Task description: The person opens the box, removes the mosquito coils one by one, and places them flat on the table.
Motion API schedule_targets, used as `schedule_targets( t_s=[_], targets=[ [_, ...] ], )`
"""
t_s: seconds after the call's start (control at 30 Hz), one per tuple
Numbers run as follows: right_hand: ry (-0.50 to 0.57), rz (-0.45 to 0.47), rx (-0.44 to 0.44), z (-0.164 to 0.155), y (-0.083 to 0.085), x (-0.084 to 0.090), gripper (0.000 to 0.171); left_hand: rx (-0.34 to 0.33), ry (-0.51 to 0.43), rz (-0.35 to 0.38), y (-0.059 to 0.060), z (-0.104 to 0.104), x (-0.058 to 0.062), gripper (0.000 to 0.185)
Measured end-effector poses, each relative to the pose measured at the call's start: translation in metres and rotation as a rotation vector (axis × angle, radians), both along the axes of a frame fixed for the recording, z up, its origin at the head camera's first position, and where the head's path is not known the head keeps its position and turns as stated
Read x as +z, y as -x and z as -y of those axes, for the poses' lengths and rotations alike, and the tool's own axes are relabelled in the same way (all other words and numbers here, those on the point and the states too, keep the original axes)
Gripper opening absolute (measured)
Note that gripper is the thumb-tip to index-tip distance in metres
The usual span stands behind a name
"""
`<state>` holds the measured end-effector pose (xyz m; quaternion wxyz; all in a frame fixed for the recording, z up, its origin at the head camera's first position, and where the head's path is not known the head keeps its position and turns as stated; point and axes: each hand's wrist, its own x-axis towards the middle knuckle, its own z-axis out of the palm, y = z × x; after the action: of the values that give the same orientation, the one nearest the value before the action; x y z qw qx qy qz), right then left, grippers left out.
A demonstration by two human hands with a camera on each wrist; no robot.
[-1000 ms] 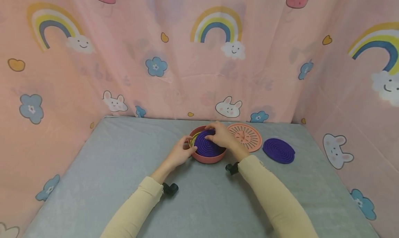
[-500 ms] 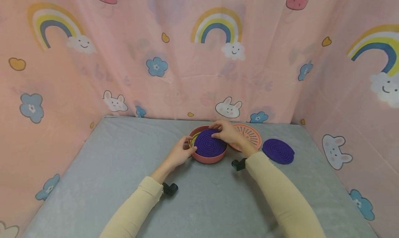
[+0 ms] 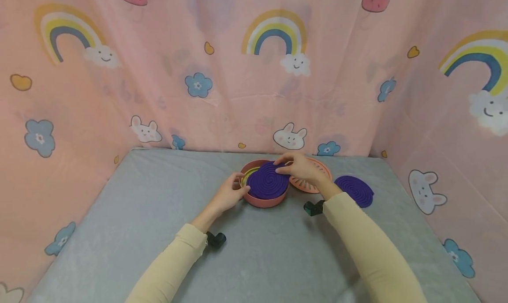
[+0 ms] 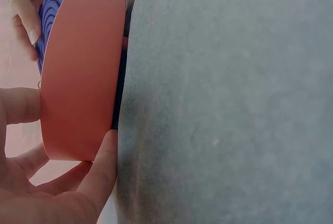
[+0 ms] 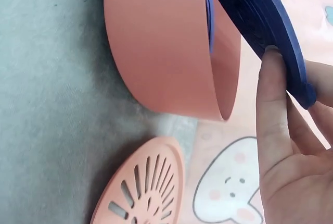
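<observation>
A round pink bowl (image 3: 265, 200) stands on the grey mat. My left hand (image 3: 239, 189) grips its left wall, thumb (image 4: 100, 174) low on the outside. A purple spiral coil (image 3: 268, 184) lies in the bowl, tilted, its far right edge raised. My right hand (image 3: 284, 167) pinches that raised edge (image 5: 270, 26) between thumb and fingers (image 5: 272, 110). A yellow-green ring (image 3: 248, 175) shows under the coil at the left.
A pink slotted lid (image 3: 307, 185) lies flat just right of the bowl, partly behind my right hand. A second purple coil (image 3: 356, 191) lies further right. Pink printed curtains close off the back and both sides of the mat (image 3: 158, 206).
My right hand slid from the coil's middle to its far right edge and lifted that edge, tilting the coil. My right forearm swung right. The left hand stayed on the bowl.
</observation>
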<state>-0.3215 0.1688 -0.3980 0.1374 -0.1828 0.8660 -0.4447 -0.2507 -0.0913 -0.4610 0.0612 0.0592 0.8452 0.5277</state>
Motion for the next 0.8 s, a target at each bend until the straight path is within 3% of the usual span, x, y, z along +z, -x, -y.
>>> schedule_targets(
  t_s=[0.47, 0.8],
  targets=[
    [0.111, 0.002, -0.102, -0.039, -0.016, 0.005, 0.034, 0.009, -0.020, -0.005, 0.000, -0.002, -0.001, 0.049],
    [0.131, -0.002, -0.170, -0.066, -0.032, 0.011, 0.035, 0.010, -0.036, 0.014, 0.000, -0.003, -0.001, 0.050]
  ],
)
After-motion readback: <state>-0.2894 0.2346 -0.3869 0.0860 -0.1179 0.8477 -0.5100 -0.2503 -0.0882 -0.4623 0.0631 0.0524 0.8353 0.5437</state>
